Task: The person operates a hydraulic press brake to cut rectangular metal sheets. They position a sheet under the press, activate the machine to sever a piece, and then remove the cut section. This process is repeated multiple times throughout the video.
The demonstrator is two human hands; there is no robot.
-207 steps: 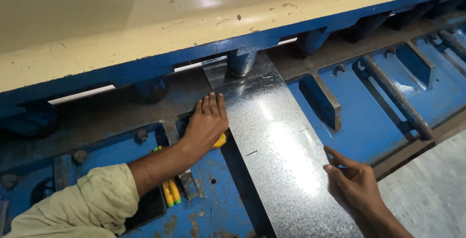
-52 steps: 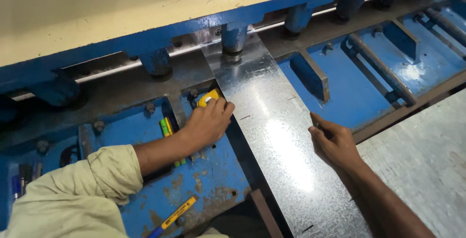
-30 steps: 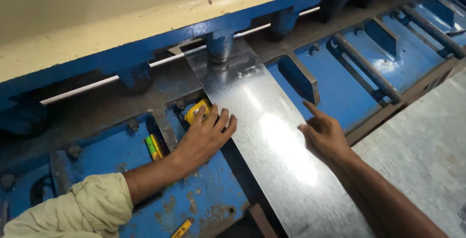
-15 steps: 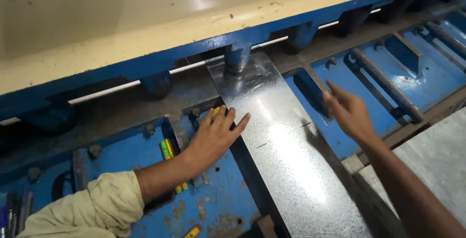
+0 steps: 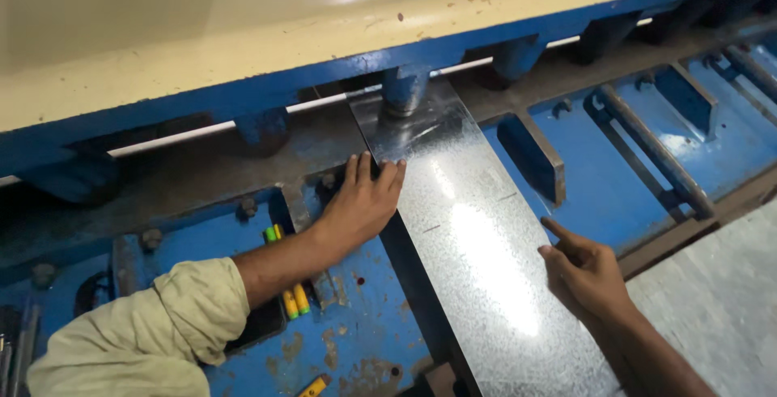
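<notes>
Shiny galvanized sheet strip (image 5: 477, 235), flat, rectangular; left hand (image 5: 360, 203) and right hand (image 5: 587, 271) fingers spread, flanking its edges on blue tabletop (image 5: 615, 195).

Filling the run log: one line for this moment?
left hand flat on sheet's left edge | right hand on right edge | metal sheet under blue shear

Your blue shear table (image 5: 356, 340) is worn, with rusty patches where the paint has gone. On it lies a long galvanised sheet-metal strip (image 5: 477, 243), flat, its far end pushed under the machine's blue beam (image 5: 267, 93). Yellow and green markers (image 5: 287, 296) lie in a recess left of the strip. Raised blue support arms (image 5: 534, 154) run along the table on its right.
</notes>
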